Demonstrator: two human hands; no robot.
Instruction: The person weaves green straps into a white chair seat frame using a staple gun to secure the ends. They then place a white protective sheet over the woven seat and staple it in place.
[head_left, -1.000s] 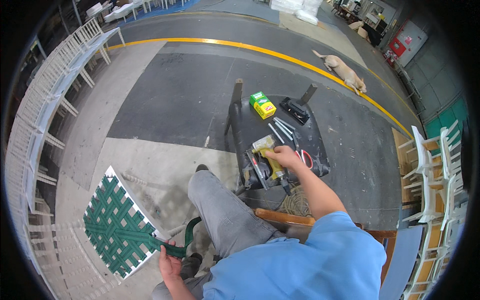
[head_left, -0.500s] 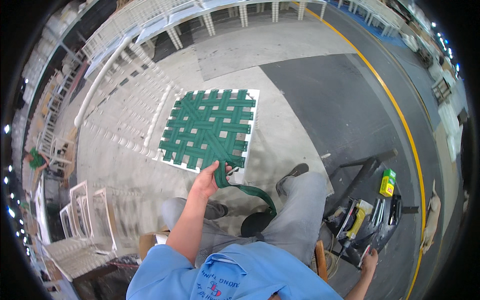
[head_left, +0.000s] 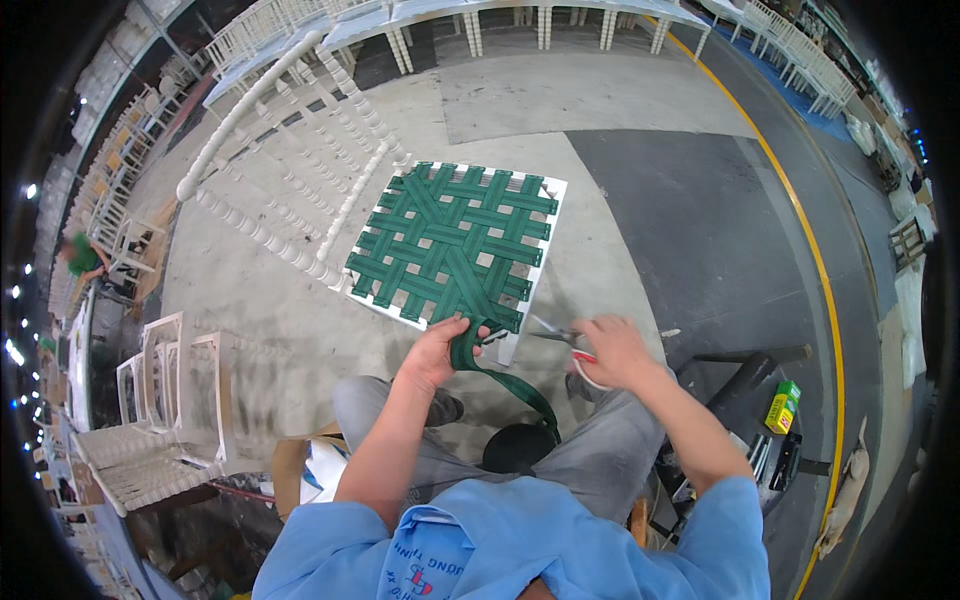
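A white chair [head_left: 362,118] with a turned-spindle back stands before me, its seat woven of green webbing [head_left: 455,240]. At the seat's near corner my left hand [head_left: 436,352] is closed on a loose green webbing strap [head_left: 522,388], whose tail hangs down toward my lap. My right hand [head_left: 614,350], slightly blurred, grips a pair of scissors [head_left: 582,356] with red and white handles. The scissor blades point left toward the strap, a short way from my left hand and apart from it.
At my right, a dark stand [head_left: 745,410] carries a green and yellow box [head_left: 783,407] and several tools. White chair frames [head_left: 170,420] are stacked at the left. Rows of white furniture [head_left: 480,30] line the back. Far left is another person [head_left: 85,258]. A dog [head_left: 850,480] lies at the right.
My right hand has come up from the tool stand to near the seat corner, bringing the scissors. My left hand keeps its hold on the strap. The view has shifted slightly.
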